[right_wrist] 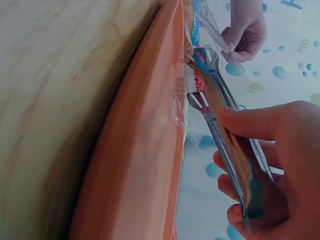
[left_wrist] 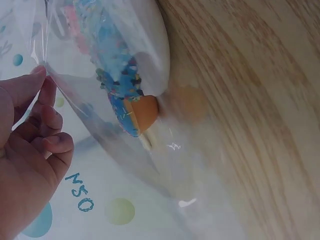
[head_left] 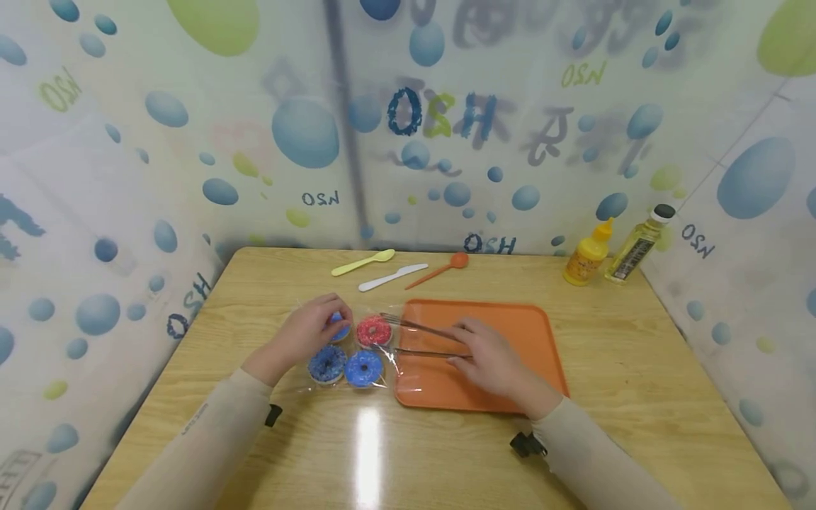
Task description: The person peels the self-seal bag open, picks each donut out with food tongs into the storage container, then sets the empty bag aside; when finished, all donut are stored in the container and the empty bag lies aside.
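Observation:
A clear plastic bag (left_wrist: 125, 155) lies over the donuts on the table. My left hand (head_left: 312, 327) pinches its upper edge between thumb and forefinger, lifting the film, as the left wrist view shows. Inside are a pink-red donut (head_left: 365, 334), a dark blue sprinkled donut (head_left: 319, 370), a bright blue donut (head_left: 373, 375) and another blue donut (head_left: 338, 330) partly behind the left hand. My right hand (head_left: 487, 358) grips metal tongs (right_wrist: 235, 150) above the tray, thumb on one arm and fingers on the other. The spread tong tips reach the bag beside the pink-red donut.
An orange tray (head_left: 510, 326) sits right of the donuts. Behind lie a yellow spoon (head_left: 363, 263), a white knife (head_left: 392, 278) and an orange spoon (head_left: 455, 262). At the back right stand a yellow squeeze bottle (head_left: 585, 258) and an oil bottle (head_left: 637, 248).

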`<state>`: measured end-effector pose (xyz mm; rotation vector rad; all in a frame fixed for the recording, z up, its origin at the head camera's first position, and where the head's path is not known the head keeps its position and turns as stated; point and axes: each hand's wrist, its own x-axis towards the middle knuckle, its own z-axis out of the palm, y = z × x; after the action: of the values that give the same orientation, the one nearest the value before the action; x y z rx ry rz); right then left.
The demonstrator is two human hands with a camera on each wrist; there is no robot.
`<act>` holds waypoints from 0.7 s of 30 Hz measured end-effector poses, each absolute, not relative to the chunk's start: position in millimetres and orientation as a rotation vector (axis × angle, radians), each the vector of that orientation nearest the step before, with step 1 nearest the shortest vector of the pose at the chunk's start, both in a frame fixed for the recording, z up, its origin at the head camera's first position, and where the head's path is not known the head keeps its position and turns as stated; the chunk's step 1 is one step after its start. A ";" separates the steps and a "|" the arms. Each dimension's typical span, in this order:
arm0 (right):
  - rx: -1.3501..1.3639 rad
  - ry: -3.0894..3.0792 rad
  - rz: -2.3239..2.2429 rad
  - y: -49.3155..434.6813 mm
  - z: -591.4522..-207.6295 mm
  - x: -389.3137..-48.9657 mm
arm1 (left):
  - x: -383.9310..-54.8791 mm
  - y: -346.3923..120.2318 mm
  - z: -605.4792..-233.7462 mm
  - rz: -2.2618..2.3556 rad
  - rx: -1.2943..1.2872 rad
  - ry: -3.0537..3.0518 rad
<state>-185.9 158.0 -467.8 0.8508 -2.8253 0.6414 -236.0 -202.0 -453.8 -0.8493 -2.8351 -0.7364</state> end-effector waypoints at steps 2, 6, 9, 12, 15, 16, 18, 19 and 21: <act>0.846 -2.800 0.645 165.0 -468.3 -182.2 | -236.0 -202.2 -453.8 -0.734 -0.853 -2.828; 0.817 -2.772 0.668 179.9 -466.1 -173.4 | -236.0 -203.1 -453.8 -0.721 -0.853 -2.809; 0.797 -2.761 0.659 191.1 -464.3 -167.6 | -235.9 -203.6 -452.7 -0.705 -0.841 -2.816; 0.790 -2.746 0.661 202.5 -464.2 -162.5 | -236.0 -203.8 -451.6 -0.690 -0.840 -2.825; 0.776 -2.736 0.664 214.8 -465.3 -157.9 | -235.8 -203.9 -451.5 -0.684 -0.845 -2.826; 0.771 -2.733 0.662 219.1 -465.8 -156.4 | -235.7 -204.0 -451.8 -0.685 -0.846 -2.827; 0.753 -2.733 0.664 227.6 -466.3 -153.6 | -235.4 -204.3 -452.4 -0.693 -0.848 -2.827; 0.743 -2.734 0.665 232.0 -466.4 -152.1 | -235.0 -204.2 -452.6 -0.698 -0.848 -2.828; 0.719 -2.736 0.657 241.4 -466.7 -149.6 | -234.3 -204.2 -452.7 -0.705 -0.850 -2.828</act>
<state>-149.6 241.4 -466.7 0.7192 -2.7361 0.6575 -234.3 -204.2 -452.7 -0.8499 -2.8280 -0.7045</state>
